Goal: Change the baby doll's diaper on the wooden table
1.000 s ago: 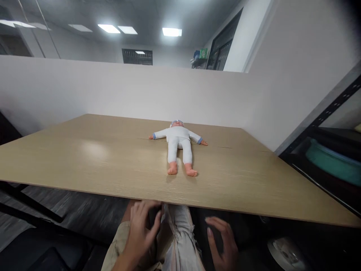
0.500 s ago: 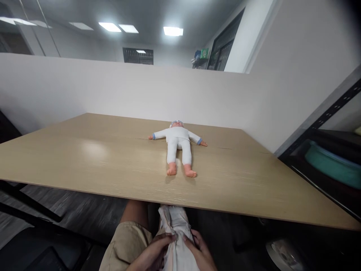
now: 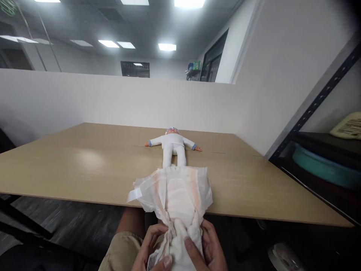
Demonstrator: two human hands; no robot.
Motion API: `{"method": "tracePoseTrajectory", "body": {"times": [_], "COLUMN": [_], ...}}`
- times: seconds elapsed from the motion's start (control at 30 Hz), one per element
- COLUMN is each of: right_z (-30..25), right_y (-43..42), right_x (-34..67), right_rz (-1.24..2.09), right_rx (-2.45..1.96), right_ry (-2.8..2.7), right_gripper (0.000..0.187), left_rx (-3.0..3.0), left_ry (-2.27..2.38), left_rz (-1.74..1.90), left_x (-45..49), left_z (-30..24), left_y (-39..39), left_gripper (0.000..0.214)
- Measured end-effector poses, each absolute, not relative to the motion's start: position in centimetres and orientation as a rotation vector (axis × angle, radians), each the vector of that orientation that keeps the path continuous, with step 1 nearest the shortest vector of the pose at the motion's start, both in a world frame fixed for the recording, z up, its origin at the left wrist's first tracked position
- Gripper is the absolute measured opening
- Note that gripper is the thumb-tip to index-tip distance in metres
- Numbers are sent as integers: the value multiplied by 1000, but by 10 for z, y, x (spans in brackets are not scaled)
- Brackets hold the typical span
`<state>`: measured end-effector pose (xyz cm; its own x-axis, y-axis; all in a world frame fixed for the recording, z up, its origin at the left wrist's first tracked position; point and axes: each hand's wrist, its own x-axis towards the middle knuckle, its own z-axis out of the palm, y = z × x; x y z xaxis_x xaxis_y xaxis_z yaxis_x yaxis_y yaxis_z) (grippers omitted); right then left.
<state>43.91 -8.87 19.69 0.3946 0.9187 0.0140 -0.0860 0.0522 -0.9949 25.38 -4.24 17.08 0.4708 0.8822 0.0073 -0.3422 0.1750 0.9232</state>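
Observation:
A white diaper (image 3: 180,199) is spread open in front of me, its far end over the table's front edge and its near end above my lap. Its left side shows a whitish fastening tab. My left hand (image 3: 155,246) grips the diaper's left edge, fingers curled round it. On the other side my right hand (image 3: 207,246) pinches the right edge, thumb on the inner face. Beyond the diaper a baby doll (image 3: 174,145) in a white suit with blue cuffs lies on its back, arms spread. The diaper hides its feet.
The wooden table (image 3: 98,162) runs up to a low white wall (image 3: 158,101). At the right stands a dark metal shelf (image 3: 318,98) with a teal item (image 3: 324,165) and a yellowish item (image 3: 348,126). A dark chair (image 3: 42,256) is at lower left.
The diaper was bunched and narrow below the table edge; now it is unfolded, raised and spread wide over the edge. Both hands still hold its sides. My view has tilted up a little.

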Motion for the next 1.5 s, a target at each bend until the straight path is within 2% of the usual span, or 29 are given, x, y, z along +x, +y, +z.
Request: {"method": "tracePoseTrajectory", "body": {"times": [0.17,0.37,0.47,0.67,0.73,0.8,0.87,1.0,1.07,1.23,1.33,1.43,1.5], "right_z": [177,145,139,171,190,205,215,213,208,197,192,189,187], "right_y": [-53,-64,-71,-56,-46,-34,-20,17,33,48,47,46,45], "right_x": [426,430,446,484,484,475,462,442,439,444,446,446,446], "right_rz": [959,928,764,117,78,123,186,302,317,266,241,219,198], "right_rx": [-1245,-1312,-1453,-1645,-1638,-1613,-1608,-1725,-1795,-1871,-1865,-1846,-1822], "right_ry": [-746,-740,-862,-1171,-1360,-1572,-1760,-2027,-2091,-2112,-2115,-2113,-2103], "right_gripper": [68,73,64,40,28,23,32,64,71,74,74,74,73], "left_rx": [953,893,907,952,958,960,972,1055,1162,1712,1987,2371,2668], "left_ry": [719,738,774,897,906,904,912,920,911,846,817,722,686], "left_rz": [1015,989,996,1019,1017,1018,1021,1002,960,592,620,804,829], "left_x": [266,265,265,263,263,264,266,263,253,213,203,216,236], "left_z": [150,128,116,106,111,116,121,123,126,172,216,248,256], "left_y": [-25,-27,-31,-31,-31,-32,-33,-31,-24,18,64,129,178], "left_gripper": [70,80,83,79,78,76,73,67,64,36,22,20,35]}}
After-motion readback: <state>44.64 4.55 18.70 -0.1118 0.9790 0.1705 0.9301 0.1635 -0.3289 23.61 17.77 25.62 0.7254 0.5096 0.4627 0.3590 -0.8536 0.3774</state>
